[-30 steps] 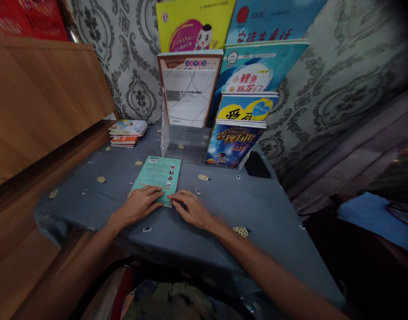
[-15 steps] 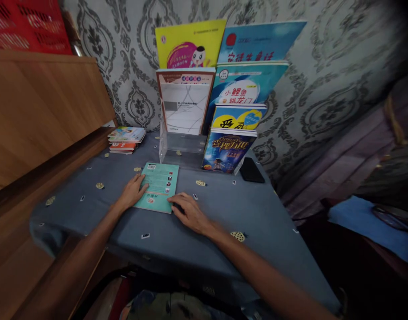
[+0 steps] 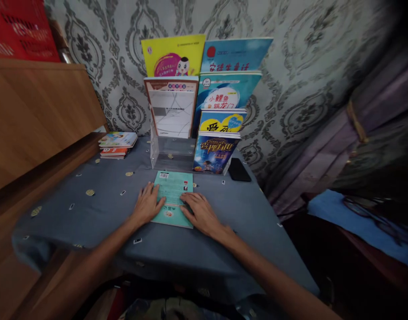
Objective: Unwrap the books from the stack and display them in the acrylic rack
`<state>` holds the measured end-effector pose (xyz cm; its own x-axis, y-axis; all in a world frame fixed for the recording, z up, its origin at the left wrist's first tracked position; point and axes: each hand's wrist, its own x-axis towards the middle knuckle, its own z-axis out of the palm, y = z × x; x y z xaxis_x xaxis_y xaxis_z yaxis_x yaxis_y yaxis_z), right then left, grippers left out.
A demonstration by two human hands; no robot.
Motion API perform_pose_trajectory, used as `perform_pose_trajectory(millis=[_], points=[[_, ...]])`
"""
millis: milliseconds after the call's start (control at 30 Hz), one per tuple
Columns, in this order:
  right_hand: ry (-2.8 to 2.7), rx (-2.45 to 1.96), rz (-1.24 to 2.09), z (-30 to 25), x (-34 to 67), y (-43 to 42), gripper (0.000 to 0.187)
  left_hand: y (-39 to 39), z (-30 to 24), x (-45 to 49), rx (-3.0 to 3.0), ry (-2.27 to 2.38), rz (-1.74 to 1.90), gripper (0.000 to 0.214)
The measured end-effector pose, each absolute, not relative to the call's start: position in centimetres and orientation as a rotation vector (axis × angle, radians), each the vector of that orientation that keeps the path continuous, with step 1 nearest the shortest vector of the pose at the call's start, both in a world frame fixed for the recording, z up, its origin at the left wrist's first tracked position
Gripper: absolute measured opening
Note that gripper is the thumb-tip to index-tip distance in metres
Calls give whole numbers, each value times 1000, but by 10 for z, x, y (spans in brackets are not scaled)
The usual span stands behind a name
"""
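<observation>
A teal book [image 3: 173,189] lies flat on the cloth-covered table, its back cover with a barcode facing up. My left hand [image 3: 147,203] rests along its left edge, fingers stretched forward and the thumb lying on the cover. On the opposite side, my right hand [image 3: 199,211] lies over the right edge, fingertips on the cover and the thumb near the lower right part. Both hands have their fingers apart and are not wrapped round the book. Just beyond it stands a clear acrylic book rack [image 3: 172,161] with several books.
A blue book [image 3: 213,153] fronts the rack's right column; a white booklet [image 3: 172,114] stands in the left one. A small stack of books [image 3: 117,141] lies at the back left. A black phone [image 3: 239,170] is right of the rack. Patterned wall behind, wooden cabinet [image 3: 40,120] left.
The teal book has slid to the right on the table and sits straighter. Both hands moved with it, the right one now reaching further over the cover. The head view has shifted slightly.
</observation>
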<state>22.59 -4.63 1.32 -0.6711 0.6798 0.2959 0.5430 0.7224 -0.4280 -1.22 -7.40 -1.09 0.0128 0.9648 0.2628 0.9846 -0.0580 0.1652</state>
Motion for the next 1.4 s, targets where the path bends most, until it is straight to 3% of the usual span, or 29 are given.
perform_pose_trajectory(millis=[300,567,967,1233,1400], points=[[-2489,-1402,330,23,182,10,45,-14,-3,25,-2339,-1923,-423,40],[-2392,-1475,294,14,179,25,49,3,-5,18,-2385,-1869,-502,41],[-2601,-1040,237,2,211,-72,52,3,-3,17,-2418,-1889,-568,42],[-2659,-925,372,18,222,-71,64,1,-9,13,-2439,-1824,-604,42],[-2602,-842,480,27,226,-23,36,0,-28,7,-2424,-1708,-693,41]])
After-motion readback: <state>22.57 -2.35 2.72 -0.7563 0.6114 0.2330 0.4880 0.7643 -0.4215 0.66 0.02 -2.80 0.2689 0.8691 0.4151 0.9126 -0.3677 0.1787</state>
